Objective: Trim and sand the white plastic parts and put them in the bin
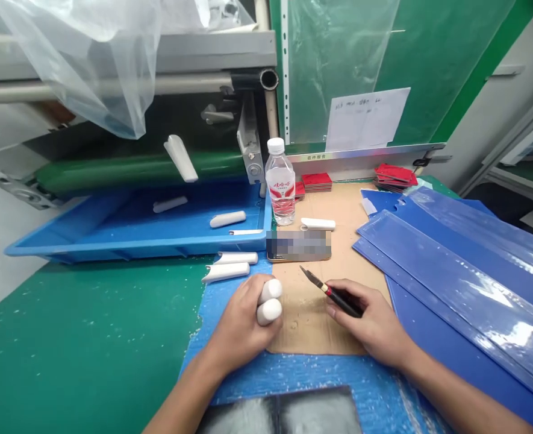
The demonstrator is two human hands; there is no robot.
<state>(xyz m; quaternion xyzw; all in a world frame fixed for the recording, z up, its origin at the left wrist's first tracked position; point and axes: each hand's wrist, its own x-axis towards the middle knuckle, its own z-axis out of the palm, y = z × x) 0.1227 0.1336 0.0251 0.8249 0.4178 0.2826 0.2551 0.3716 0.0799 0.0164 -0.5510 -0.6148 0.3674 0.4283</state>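
My left hand (243, 322) is wrapped round two white plastic parts (270, 301), their rounded ends pointing toward the right. In my right hand (374, 322) is a craft knife (333, 295) with a black handle, its blade angled up and left over the cardboard sheet (311, 331). The blade is apart from the white parts. Two similar white pieces (227, 271) lie just beyond my left hand, beside the blue tray. Another white piece (318, 224) rests behind a phone (299, 246) whose screen is blurred out.
A blue tray (135, 247) holding several white pieces sits below a green conveyor roller (140, 175); one white piece (181, 158) is at the belt. A water bottle (281, 187) stands upright near red stacked pieces (317, 182). Blue plastic sheets (456, 283) cover the right side.
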